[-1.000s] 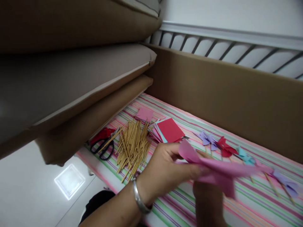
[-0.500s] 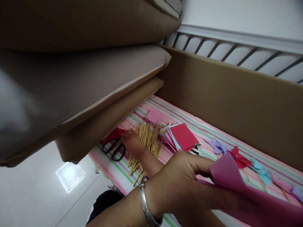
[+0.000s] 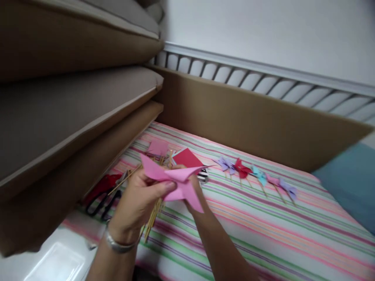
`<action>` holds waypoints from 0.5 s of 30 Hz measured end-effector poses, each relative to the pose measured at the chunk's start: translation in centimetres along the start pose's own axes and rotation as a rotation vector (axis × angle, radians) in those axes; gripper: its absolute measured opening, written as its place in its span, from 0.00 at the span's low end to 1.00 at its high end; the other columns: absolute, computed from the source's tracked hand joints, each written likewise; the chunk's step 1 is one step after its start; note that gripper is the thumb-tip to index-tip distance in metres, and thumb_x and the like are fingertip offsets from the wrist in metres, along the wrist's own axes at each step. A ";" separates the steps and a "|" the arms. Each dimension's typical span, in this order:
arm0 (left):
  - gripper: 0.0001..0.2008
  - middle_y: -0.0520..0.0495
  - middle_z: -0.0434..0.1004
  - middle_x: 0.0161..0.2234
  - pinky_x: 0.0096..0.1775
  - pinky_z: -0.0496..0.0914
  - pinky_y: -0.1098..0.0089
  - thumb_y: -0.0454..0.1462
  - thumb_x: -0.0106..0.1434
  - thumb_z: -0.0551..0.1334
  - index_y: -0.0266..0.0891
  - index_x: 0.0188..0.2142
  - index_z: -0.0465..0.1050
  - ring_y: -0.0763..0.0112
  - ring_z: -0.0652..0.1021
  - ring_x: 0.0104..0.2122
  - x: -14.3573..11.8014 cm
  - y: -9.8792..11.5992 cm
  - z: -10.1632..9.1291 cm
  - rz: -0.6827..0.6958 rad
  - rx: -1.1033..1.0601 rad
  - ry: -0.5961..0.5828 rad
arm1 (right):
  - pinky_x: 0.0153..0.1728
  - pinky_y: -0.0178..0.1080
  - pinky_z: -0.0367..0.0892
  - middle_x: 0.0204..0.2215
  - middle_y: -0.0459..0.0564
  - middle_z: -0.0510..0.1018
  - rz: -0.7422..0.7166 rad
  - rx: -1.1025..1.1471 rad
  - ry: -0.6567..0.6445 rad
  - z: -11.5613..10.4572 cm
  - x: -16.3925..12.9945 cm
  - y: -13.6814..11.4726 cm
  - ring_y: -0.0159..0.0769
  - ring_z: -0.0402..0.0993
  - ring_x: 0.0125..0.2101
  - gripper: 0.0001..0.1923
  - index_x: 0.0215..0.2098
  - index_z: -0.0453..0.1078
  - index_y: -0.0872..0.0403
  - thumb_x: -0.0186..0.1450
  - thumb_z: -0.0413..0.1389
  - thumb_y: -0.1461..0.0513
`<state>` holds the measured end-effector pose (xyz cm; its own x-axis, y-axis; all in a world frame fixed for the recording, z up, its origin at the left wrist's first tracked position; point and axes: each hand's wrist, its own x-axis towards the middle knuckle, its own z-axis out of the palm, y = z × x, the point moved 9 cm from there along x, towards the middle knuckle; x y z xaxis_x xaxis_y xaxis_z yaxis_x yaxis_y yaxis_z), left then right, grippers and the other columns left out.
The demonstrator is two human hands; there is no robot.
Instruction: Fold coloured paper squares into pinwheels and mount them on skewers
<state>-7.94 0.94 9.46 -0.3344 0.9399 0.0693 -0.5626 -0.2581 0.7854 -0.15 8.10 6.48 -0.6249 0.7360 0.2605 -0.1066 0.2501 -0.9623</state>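
My left hand [image 3: 143,199], with a silver bangle at the wrist, pinches a pink paper pinwheel [image 3: 178,186], its thumb pressed near the centre. Behind the paper is my right hand [image 3: 193,183]. Its fingers look curled, but the pinwheel covers most of them and whatever they may hold. Beneath both hands lie thin wooden sticks [image 3: 150,224], partly covered. Left of the left hand are black-handled scissors [image 3: 102,205] and a red item [image 3: 104,185] whose kind is unclear. Pink paper squares [image 3: 158,148] and a red-topped paper stack [image 3: 187,157] lie beyond the hands.
Several pinwheels on sticks, including a red one [image 3: 241,168], lie in a row at right on the striped cloth [image 3: 252,222]. Stacked cushions [image 3: 88,101] overhang the left side. A brown board [image 3: 234,117] runs along the back, below a railing [image 3: 234,76].
My right hand has come back from the red item and sticks to behind the pink paper. My left hand has brought the pinwheel in front of me. The view has swung right.
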 end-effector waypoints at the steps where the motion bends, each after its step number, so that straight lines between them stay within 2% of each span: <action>1: 0.09 0.48 0.79 0.26 0.35 0.70 0.69 0.33 0.43 0.72 0.37 0.27 0.79 0.69 0.76 0.28 0.2 -0.3 -0.1 -0.010 0.021 0.003 | 0.29 0.36 0.68 0.26 0.45 0.75 0.028 0.039 0.088 -2.6 -1.2 0.0 0.32 0.72 0.28 0.11 0.38 0.70 0.52 0.59 0.55 0.55; 3: 0.09 0.47 0.78 0.25 0.35 0.69 0.68 0.34 0.42 0.72 0.36 0.26 0.79 0.69 0.75 0.27 0.7 -2.0 0.2 -0.090 0.085 -0.017 | 0.30 0.34 0.67 0.25 0.44 0.74 0.128 0.145 0.284 -7.3 -4.0 1.1 0.31 0.71 0.27 0.09 0.36 0.70 0.53 0.57 0.58 0.59; 5: 0.08 0.46 0.78 0.26 0.35 0.69 0.68 0.35 0.43 0.72 0.35 0.25 0.78 0.68 0.75 0.28 1.1 -4.4 1.0 -0.163 0.174 -0.071 | 0.23 0.31 0.64 0.25 0.45 0.74 0.216 0.271 0.388 -10.0 -6.4 2.4 0.30 0.70 0.25 0.09 0.34 0.69 0.54 0.54 0.60 0.61; 7: 0.07 0.47 0.78 0.27 0.36 0.68 0.68 0.35 0.46 0.70 0.35 0.27 0.78 0.68 0.75 0.29 1.4 -6.8 2.3 -0.196 0.272 -0.148 | 0.17 0.28 0.55 0.24 0.45 0.73 0.257 0.342 0.431 -11.4 -8.0 3.3 0.27 0.66 0.21 0.10 0.34 0.69 0.54 0.53 0.60 0.60; 9: 0.06 0.48 0.77 0.26 0.36 0.67 0.69 0.35 0.49 0.69 0.36 0.28 0.78 0.69 0.74 0.29 1.7 -8.9 3.8 -0.196 0.366 -0.241 | 0.15 0.27 0.49 0.22 0.43 0.71 0.274 0.363 0.460 -12.3 -8.9 3.7 0.24 0.61 0.18 0.11 0.35 0.69 0.54 0.55 0.59 0.59; 12: 0.04 0.47 0.76 0.28 0.35 0.67 0.70 0.35 0.50 0.68 0.36 0.27 0.77 0.69 0.74 0.31 2.1 -11.0 5.8 -0.164 0.481 -0.322 | 0.16 0.28 0.48 0.19 0.41 0.68 0.300 0.315 0.459 -13.4 -9.2 3.7 0.22 0.55 0.15 0.14 0.38 0.71 0.54 0.59 0.56 0.54; 15: 0.04 0.46 0.76 0.29 0.35 0.68 0.69 0.36 0.50 0.68 0.37 0.24 0.77 0.67 0.74 0.31 2.5 -12.1 7.8 -0.111 0.532 -0.366 | 0.17 0.29 0.52 0.19 0.43 0.69 0.314 0.238 0.436 -14.7 -9.2 3.3 0.24 0.57 0.16 0.15 0.35 0.73 0.55 0.58 0.56 0.52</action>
<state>3.96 8.14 4.91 0.0362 0.9942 0.1016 -0.0965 -0.0978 0.9905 16.57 11.39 2.07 -0.2840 0.9555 -0.0803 -0.1704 -0.1326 -0.9764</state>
